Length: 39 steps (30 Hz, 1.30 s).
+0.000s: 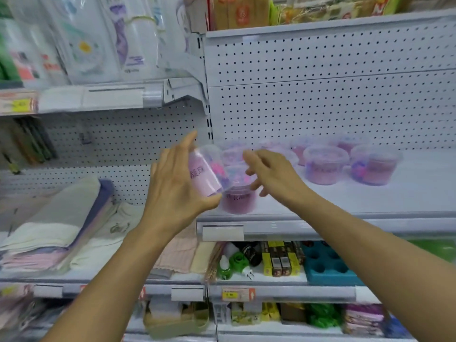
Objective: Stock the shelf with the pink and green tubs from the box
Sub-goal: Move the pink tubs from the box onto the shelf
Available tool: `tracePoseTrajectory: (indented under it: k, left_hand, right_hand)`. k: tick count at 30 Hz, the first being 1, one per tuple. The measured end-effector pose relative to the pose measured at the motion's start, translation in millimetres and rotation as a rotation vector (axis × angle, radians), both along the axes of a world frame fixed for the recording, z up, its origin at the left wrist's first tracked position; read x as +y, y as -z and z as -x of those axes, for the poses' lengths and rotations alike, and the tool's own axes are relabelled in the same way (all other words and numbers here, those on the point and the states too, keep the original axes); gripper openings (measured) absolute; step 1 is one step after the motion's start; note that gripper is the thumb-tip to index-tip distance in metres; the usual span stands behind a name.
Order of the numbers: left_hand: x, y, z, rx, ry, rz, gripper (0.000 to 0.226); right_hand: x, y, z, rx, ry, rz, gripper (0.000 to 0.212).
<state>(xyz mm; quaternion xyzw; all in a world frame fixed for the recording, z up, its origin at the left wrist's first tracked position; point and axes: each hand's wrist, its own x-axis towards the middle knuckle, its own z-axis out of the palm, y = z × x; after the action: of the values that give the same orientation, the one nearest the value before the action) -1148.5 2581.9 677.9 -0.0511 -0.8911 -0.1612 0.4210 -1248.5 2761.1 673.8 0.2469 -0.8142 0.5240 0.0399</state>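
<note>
My left hand (172, 186) grips a pink tub (206, 172), tilted on its side, in front of the white shelf (370, 201). My right hand (269, 174) hovers just right of it, fingers spread, with nothing in it. Directly below the held tub a pink tub (238, 199) stands at the shelf's front left edge. More pink tubs stand on the shelf: one (324, 165) in the middle, one (373, 165) further right, and several behind them by the pegboard. No green tub and no box are in view.
A white pegboard (320, 95) backs the shelf. Folded towels (56, 228) lie on the left shelf, with packaged goods (86, 38) above. The lower shelf holds small bottles, yellow packs (276, 261) and a teal tray (328, 265). The shelf's right part is bare.
</note>
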Motion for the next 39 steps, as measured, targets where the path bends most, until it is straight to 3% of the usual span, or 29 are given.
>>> tracePoseTrajectory:
  k: [3,5,8,11,13,17,21,26,32,39]
  left_hand:
    - [22.5,-4.6,14.9,0.067,0.071,0.156,0.111]
    - [39.1,-5.0,26.0,0.110,0.111,0.246,0.107]
    - [64.7,-1.7,42.5,0.175,0.210,0.346,0.102]
    - [77.1,3.4,57.5,0.140,0.287,0.429,0.109]
    - [70.9,4.6,64.5,0.062,0.273,0.345,0.113]
    - [39.3,14.8,75.0,-0.148,0.160,0.078,0.077]
    - [22.7,38.8,79.2,-0.403,0.104,0.145,0.058]
    - [18.4,47.2,82.7,-0.305,0.056,0.199,0.042]
    - [19.1,51.0,80.3,-0.232,-0.141,0.434,0.040]
    - [13.5,55.5,81.9,-0.186,-0.188,0.446,0.037]
  right_hand:
    - [8.8,-32.2,-3.9,-0.544,-0.126,0.219,0.074]
    - [22.5,-38.8,-0.4,-0.680,-0.136,0.253,0.081]
    - [42.1,-32.9,6.0,-0.748,-0.072,0.312,0.062]
    - [59.8,-23.0,11.8,-0.703,0.026,0.380,0.044]
    - [72.3,-16.9,17.1,-0.641,0.100,0.395,0.032]
    - [95.4,-1.7,30.9,-0.620,0.225,0.398,0.024]
    - [100.1,21.5,45.1,-0.650,0.256,0.298,0.034]
    - [96.1,33.1,59.9,-0.550,0.322,0.204,0.035]
    - [88.8,40.3,71.5,-0.486,0.336,0.076,0.039]
    - [75.8,36.6,78.7,-0.442,0.360,0.035,0.037]
